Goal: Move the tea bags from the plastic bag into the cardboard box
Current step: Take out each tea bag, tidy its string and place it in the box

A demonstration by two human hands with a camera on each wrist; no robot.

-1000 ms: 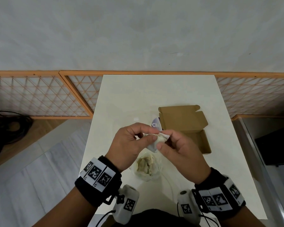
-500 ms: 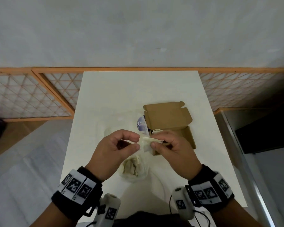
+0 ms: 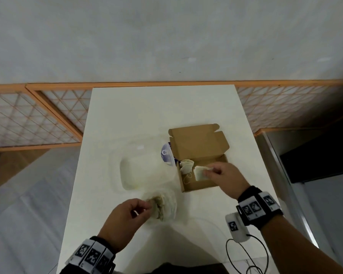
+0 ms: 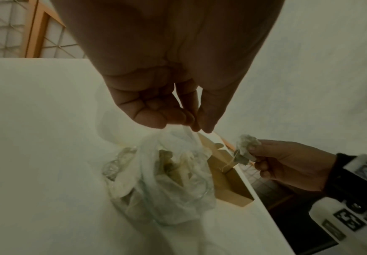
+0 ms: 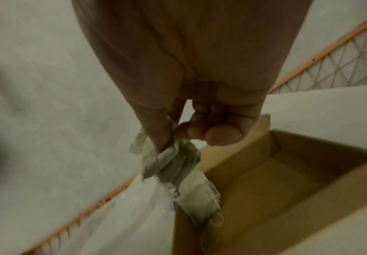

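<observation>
An open brown cardboard box sits on the white table, lid flap folded back. My right hand hovers over the box and pinches a pale tea bag between thumb and fingers; the same tea bag hangs above the box's left end. Another tea bag lies in the box's left corner. My left hand pinches the rim of the clear plastic bag, which holds several tea bags near the table's front.
A clear plastic lid or container lies left of the box, with a blue-and-white label at its right edge. An orange lattice fence borders the table behind. A black cable trails at the front right.
My hands have parted. The right hand carried a tea bag from above the plastic bag rightward over the box. The left hand dropped to the plastic bag's rim.
</observation>
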